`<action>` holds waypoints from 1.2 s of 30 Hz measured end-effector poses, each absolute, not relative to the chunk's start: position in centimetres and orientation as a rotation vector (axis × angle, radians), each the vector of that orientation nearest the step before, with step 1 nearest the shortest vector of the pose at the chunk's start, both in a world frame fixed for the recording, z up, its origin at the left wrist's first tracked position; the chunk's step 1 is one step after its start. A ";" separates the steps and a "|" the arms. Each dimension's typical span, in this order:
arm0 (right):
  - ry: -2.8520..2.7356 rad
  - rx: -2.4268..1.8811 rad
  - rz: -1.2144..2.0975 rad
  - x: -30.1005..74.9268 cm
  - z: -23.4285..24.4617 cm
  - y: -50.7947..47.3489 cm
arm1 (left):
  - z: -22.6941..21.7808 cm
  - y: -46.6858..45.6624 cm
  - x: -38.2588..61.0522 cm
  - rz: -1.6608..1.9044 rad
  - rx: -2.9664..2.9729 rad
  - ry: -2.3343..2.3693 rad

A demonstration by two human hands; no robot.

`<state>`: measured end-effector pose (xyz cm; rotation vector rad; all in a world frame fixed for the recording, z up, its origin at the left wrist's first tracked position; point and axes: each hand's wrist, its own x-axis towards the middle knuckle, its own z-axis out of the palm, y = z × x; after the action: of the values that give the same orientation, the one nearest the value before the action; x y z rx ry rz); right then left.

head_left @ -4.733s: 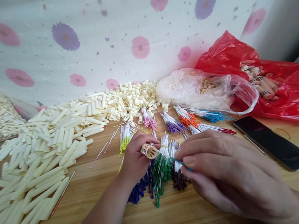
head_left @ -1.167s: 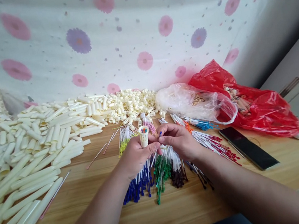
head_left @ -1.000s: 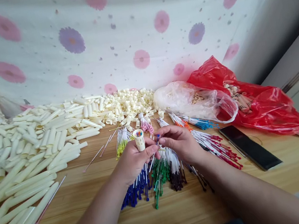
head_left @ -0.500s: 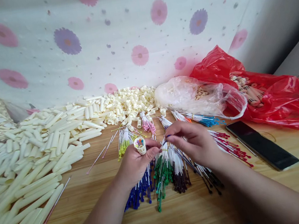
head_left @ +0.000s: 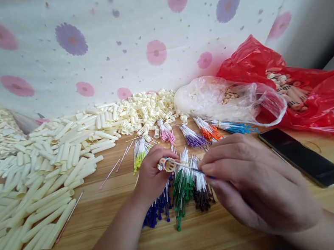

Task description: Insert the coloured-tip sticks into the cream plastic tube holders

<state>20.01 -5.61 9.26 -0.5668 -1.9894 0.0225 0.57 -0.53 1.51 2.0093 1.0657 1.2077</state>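
My left hand (head_left: 151,175) is closed around a small cream slotted cap (head_left: 167,164) with coloured stick ends inside it, its open end turned toward my right hand. My right hand (head_left: 251,183) pinches a thin white stick (head_left: 187,167) whose tip reaches into the cap. Beneath both hands lie bundles of white sticks with blue (head_left: 157,207), green (head_left: 180,191) and dark brown (head_left: 201,188) tips on the wooden table (head_left: 191,245).
Cream tubes (head_left: 41,181) cover the table's left side, with small slotted caps (head_left: 145,111) piled behind. More tipped bundles lie further back: yellow-green (head_left: 139,153), pink (head_left: 166,133), purple (head_left: 192,138), orange (head_left: 208,131). A clear bag (head_left: 227,99), red bag (head_left: 316,94) and black phone (head_left: 303,157) sit right.
My right hand has drawn closer to the camera with a stick pinched in it, its tip now in the cap. My left hand has tilted the cap's opening from upward toward the right.
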 end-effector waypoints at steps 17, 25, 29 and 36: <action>-1.844 -0.751 0.011 18.2 5.0 -3.1 | 1.1 -1.0 -0.3 1.327 2.433 1.264; -1.834 -0.769 0.065 18.8 5.4 -2.8 | 1.9 -1.6 -0.2 1.224 2.455 1.194; -1.860 -0.759 0.093 19.0 5.5 -2.7 | 1.6 -1.5 -0.3 1.258 2.476 1.231; -1.807 -0.770 0.252 18.6 5.2 -2.6 | 1.7 -1.4 -0.2 1.416 2.564 1.321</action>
<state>18.59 -2.58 5.21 -0.7705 -1.8065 0.2520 -0.22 -1.44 1.66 2.5645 1.3214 1.4156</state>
